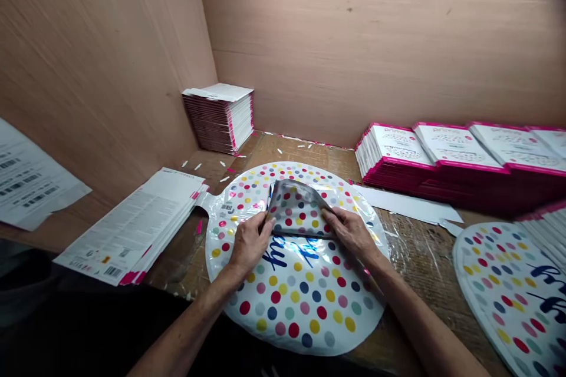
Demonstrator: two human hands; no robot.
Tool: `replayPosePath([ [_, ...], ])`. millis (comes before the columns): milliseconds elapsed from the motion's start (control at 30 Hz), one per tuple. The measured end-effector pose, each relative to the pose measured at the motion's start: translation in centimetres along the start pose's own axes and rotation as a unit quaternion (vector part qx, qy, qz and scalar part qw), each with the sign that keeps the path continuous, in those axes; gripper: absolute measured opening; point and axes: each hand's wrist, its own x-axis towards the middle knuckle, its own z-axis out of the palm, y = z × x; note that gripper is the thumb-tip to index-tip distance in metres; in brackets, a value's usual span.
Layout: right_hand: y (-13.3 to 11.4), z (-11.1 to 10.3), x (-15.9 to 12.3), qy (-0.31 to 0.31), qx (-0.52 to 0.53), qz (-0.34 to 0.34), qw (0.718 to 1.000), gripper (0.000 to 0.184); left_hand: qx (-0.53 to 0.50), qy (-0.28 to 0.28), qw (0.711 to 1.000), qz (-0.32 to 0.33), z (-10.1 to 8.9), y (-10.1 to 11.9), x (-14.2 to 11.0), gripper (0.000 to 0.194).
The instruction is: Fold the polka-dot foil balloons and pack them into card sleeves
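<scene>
A round foil balloon (300,300) with multicoloured polka dots and dark blue script lies flat on the wooden table (424,253). Its far part is folded toward me, forming a silvery-backed flap (297,209). My left hand (251,242) grips the flap's left side at the fold. My right hand (351,231) holds the flap's right side, its fingers on the crease. The script is partly hidden beneath the flap and my hands.
A second dotted balloon (508,300) lies at the lower right. Pink-edged packaged stacks (442,153) line the right wall, and another stack (219,118) stands in the back corner. White printed sheets (132,227) lie to the left. Plywood walls (354,35) enclose the table's back and left.
</scene>
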Motion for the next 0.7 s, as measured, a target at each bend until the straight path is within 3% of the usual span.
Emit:
replayPosePath([
  [67,-0.3,0.5,0.6,0.02,-0.063,0.04,0.997,0.04,0.008,0.029,0.999,-0.04,0.5,0.4,0.4,0.018],
  [167,-1.2,0.7,1.5,0.007,-0.153,0.094,0.984,0.035,0.012,0.059,0.994,-0.086,0.7,0.8,1.2,0.039],
  [233,-2.0,0.9,1.5,0.007,-0.214,0.115,0.97,0.032,0.009,0.061,0.993,-0.099,0.6,0.6,1.8,0.039],
  [300,-3.1,1.4,0.8,0.043,-0.277,0.063,0.958,0.031,0.005,0.055,0.993,-0.109,0.6,0.3,2.3,0.04],
  [367,-4.7,2.7,-0.1,0.074,-0.319,-0.064,0.943,0.04,-0.009,0.043,0.992,-0.118,0.6,-0.1,2.8,0.044],
  [467,-7.6,5.4,-0.5,-0.002,-0.354,-0.204,0.913,0.038,-0.075,0.007,0.987,-0.14,0.7,-0.3,3.2,0.055],
  [567,-9.4,6.9,0.0,-0.067,-0.384,-0.201,0.899,0.03,-0.096,-0.024,0.983,-0.157,-0.3,0.1,2.9,0.057],
  [633,-9.3,6.3,-0.5,-0.071,-0.386,-0.213,0.895,0.031,-0.04,0.004,0.994,-0.1,-1.8,0.6,2.4,0.044],
  [700,-8.3,4.7,-2.3,-0.082,-0.376,-0.26,0.886,0.032,0.008,0.043,0.998,0.037,-3.5,0.9,1.7,0.031],
])
